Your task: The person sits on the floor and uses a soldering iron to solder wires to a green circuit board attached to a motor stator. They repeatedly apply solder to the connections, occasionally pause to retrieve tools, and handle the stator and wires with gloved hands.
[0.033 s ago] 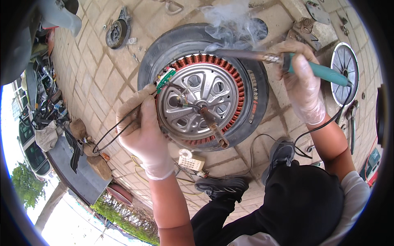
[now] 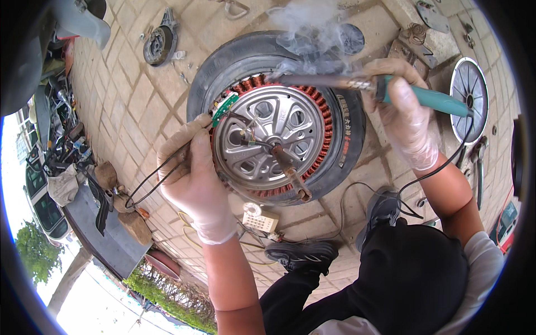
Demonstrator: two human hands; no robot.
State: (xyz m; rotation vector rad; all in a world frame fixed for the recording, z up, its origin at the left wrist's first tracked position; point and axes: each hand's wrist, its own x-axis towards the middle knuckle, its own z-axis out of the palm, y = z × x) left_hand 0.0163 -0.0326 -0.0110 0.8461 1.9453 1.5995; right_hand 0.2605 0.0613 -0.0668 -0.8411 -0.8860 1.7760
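Observation:
A wheel motor lies flat inside a black tyre (image 2: pixel 349 131), with a ring of copper windings (image 2: pixel 325 128), a silver hub (image 2: pixel 298 120) and a rusty axle (image 2: pixel 285 164). My gloved left hand (image 2: pixel 187 167) pinches at the green circuit board (image 2: pixel 226 106) on the ring's upper left, along with thin black wires (image 2: pixel 142 190); what exactly its fingertips hold is partly hidden. My gloved right hand (image 2: pixel 405 114) grips a teal-handled soldering iron (image 2: pixel 435 97) horizontally over the top of the windings, its tip amid rising smoke.
A metal cover (image 2: pixel 469 72) and tools (image 2: pixel 477 162) are at right, near a concrete block (image 2: pixel 441 44). A small part (image 2: pixel 159 44) lies at upper left, a beige box (image 2: pixel 259 220) below the tyre. Scattered parts (image 2: pixel 67 111) and a grey board (image 2: pixel 111 223) line the left.
My right hand and the soldering iron have shifted slightly left, and the smoke has changed shape. My left hand has hardly moved.

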